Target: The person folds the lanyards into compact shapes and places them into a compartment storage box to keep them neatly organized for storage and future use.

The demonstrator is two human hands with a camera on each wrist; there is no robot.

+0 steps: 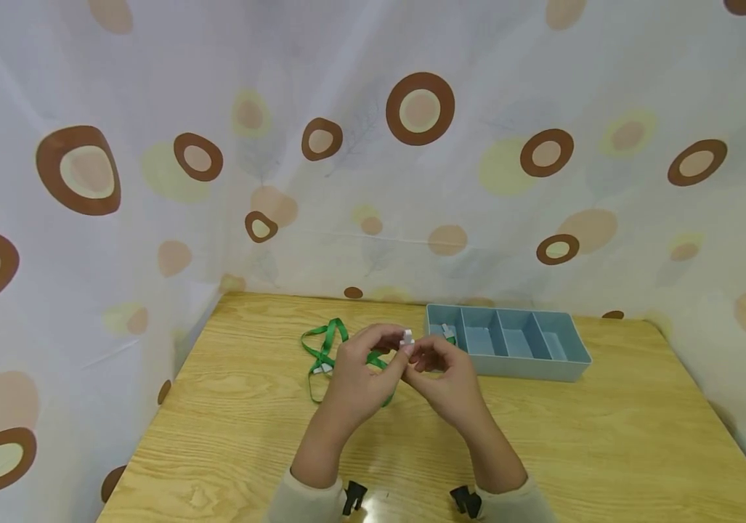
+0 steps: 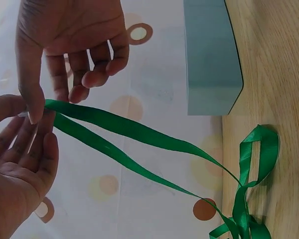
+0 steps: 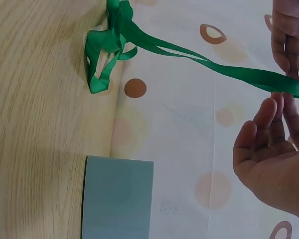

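Observation:
Both hands meet above the table at the white plastic clip [image 1: 407,337] of a green lanyard. My left hand [image 1: 358,381] pinches the clip end between thumb and fingers. From the other side my right hand [image 1: 454,385] pinches the same end, thumb against it, its other fingers loosely bent in the left wrist view. Two strands of the green lanyard [image 2: 124,128] run from the fingertips down to the tabletop. More green ribbon [image 1: 330,341] lies there in loose loops, with another white piece [image 1: 323,368] among it. Fingers partly hide the clip.
Behind and right of the hands stands a blue-grey box [image 1: 529,367] with several compartments. Its leftmost compartment holds a white clip [image 1: 447,331] with a bit of green ribbon. A patterned curtain [image 1: 373,181] borders the wooden table [image 1: 229,428] at the back and sides.

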